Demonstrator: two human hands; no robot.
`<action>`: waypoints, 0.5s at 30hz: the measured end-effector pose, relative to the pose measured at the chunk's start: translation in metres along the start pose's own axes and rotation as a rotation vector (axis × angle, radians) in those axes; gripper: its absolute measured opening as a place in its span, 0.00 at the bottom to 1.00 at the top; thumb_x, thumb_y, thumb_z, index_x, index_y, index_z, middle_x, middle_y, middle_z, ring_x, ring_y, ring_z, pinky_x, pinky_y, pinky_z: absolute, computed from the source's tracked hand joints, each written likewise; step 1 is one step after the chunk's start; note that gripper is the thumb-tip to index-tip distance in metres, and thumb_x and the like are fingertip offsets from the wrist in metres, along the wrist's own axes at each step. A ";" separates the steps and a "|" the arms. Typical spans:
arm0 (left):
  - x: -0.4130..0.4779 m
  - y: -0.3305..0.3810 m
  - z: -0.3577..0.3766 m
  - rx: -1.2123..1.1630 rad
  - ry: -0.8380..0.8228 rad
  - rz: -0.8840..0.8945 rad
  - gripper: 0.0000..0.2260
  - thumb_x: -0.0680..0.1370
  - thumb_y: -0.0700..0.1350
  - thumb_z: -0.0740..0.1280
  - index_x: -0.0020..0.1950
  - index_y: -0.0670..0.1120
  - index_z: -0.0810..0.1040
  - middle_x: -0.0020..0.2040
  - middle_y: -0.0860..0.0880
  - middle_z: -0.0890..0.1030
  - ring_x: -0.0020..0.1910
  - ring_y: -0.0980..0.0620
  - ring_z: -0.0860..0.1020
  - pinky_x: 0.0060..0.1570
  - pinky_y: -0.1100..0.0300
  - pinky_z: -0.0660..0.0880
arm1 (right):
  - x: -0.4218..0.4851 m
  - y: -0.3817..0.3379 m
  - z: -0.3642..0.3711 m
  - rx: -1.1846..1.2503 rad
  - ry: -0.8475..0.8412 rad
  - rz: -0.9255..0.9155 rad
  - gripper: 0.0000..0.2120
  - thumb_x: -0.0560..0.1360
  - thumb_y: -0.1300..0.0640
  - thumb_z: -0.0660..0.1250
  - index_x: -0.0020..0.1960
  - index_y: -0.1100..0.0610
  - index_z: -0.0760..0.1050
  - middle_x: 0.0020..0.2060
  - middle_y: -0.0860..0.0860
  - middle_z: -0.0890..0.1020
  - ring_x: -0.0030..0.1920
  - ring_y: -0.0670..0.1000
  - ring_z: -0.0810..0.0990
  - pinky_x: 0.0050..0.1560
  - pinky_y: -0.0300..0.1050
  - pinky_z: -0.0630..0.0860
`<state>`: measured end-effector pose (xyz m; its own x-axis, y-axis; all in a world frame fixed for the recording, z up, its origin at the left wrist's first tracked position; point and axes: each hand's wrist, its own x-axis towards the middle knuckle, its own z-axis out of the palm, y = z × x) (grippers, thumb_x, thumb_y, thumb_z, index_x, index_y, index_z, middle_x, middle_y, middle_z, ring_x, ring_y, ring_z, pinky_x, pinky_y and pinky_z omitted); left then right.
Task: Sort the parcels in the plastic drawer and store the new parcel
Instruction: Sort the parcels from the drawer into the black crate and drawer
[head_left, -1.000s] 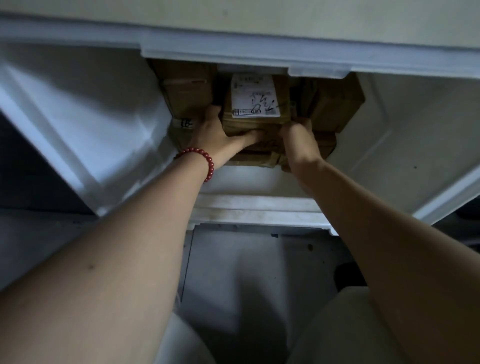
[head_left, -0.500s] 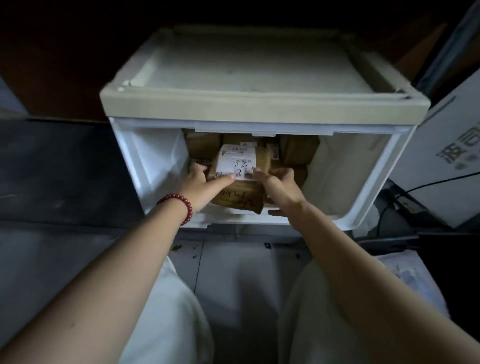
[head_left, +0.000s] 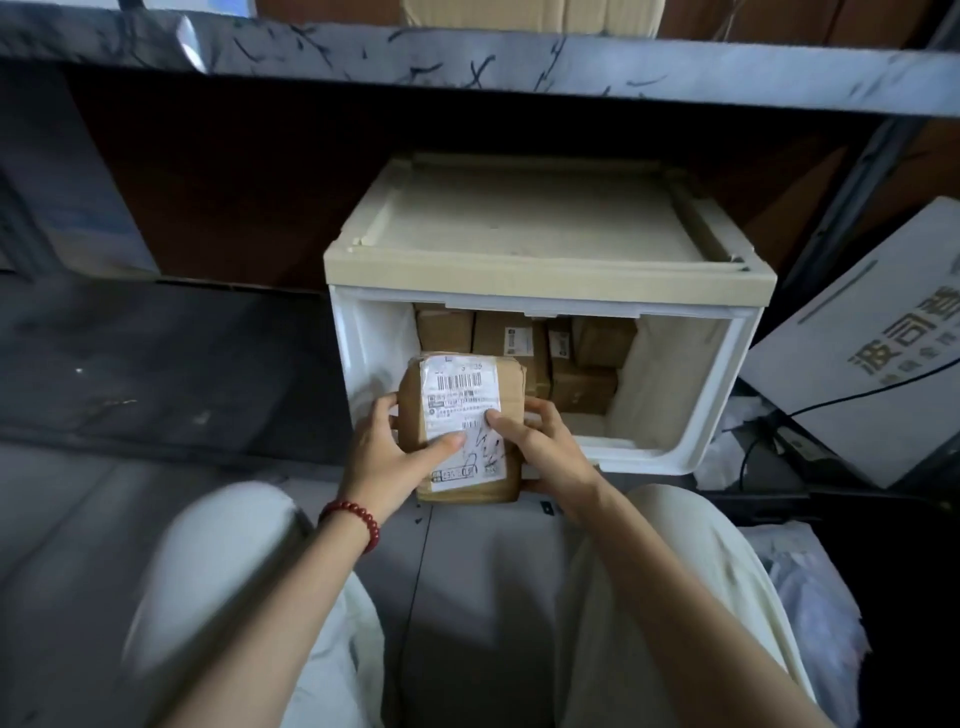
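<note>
Both my hands clamp one brown parcel (head_left: 462, 415) over the front lip of the plastic drawer (head_left: 696, 415). My left hand (head_left: 387, 457) curls round its left edge and my right hand (head_left: 545, 452) round the right, thumbs on the label. It looks like stiff, light cardboard with slick tape, so the side edges seem the safest hold. Stacked parcels (head_left: 582, 384) fill the back, and open room lies at the front right, under the low top rim.

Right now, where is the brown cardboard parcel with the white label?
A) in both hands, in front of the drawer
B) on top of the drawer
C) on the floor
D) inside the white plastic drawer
A: the left hand and right hand grip the brown cardboard parcel with the white label in front of the white plastic drawer.
</note>
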<state>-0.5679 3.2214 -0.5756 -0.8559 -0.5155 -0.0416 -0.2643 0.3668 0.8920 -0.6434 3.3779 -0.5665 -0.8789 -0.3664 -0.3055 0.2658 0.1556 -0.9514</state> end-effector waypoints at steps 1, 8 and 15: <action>-0.002 0.000 0.000 -0.010 0.004 -0.003 0.32 0.68 0.53 0.77 0.67 0.48 0.68 0.62 0.50 0.74 0.55 0.55 0.73 0.42 0.68 0.68 | -0.001 -0.001 0.000 -0.008 0.002 -0.008 0.27 0.74 0.51 0.71 0.68 0.54 0.64 0.49 0.47 0.80 0.48 0.46 0.81 0.49 0.48 0.80; -0.011 0.000 0.005 -0.048 0.027 -0.051 0.35 0.61 0.64 0.75 0.64 0.54 0.70 0.60 0.52 0.76 0.55 0.54 0.76 0.52 0.57 0.77 | -0.014 -0.005 -0.001 -0.011 0.027 -0.031 0.23 0.75 0.49 0.70 0.66 0.51 0.65 0.47 0.45 0.80 0.47 0.46 0.80 0.54 0.53 0.78; -0.010 0.001 0.006 -0.050 0.005 -0.009 0.28 0.67 0.59 0.75 0.64 0.51 0.73 0.56 0.55 0.78 0.54 0.56 0.76 0.46 0.63 0.72 | -0.016 -0.003 -0.015 -0.039 -0.006 -0.058 0.29 0.72 0.46 0.72 0.65 0.51 0.62 0.61 0.45 0.76 0.51 0.40 0.76 0.39 0.42 0.71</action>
<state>-0.5620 3.2314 -0.5770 -0.8516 -0.5221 -0.0475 -0.2491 0.3232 0.9129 -0.6362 3.3966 -0.5580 -0.8899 -0.3812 -0.2505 0.1990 0.1695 -0.9652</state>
